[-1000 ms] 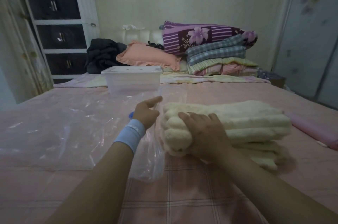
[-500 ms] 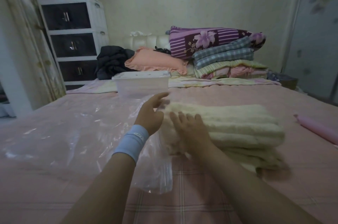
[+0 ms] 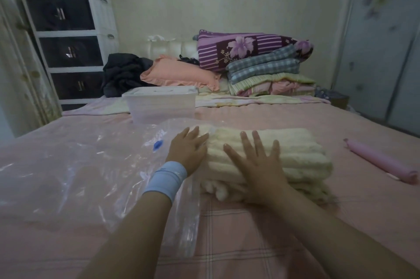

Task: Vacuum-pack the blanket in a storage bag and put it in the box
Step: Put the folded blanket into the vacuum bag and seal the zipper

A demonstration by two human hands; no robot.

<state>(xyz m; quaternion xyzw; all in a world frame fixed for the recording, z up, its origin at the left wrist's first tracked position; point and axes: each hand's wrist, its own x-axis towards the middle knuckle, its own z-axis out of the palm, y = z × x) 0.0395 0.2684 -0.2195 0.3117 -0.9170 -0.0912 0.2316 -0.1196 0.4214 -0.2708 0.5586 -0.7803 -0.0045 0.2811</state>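
Under both palms, on the pink bed sheet (image 3: 363, 206), lies the folded cream blanket (image 3: 295, 151). Its long axis runs left to right across the bed, and its left end points at the mouth of the clear bag (image 3: 68, 165). The right hand (image 3: 256, 167) lies flat on top of the blanket with its fingers spread wide, pinching nothing. The left hand (image 3: 187, 151), with a blue wristband (image 3: 167, 178) below it, rests on the blanket's left end, fingers straight and close together, where the bag's plastic rim begins. Just left of that hand a small blue clip (image 3: 158, 145) sits on the bag. Beyond the left hand's fingertips stands a clear box (image 3: 160, 108). Well right of the right hand lies a pink tube (image 3: 381, 162).
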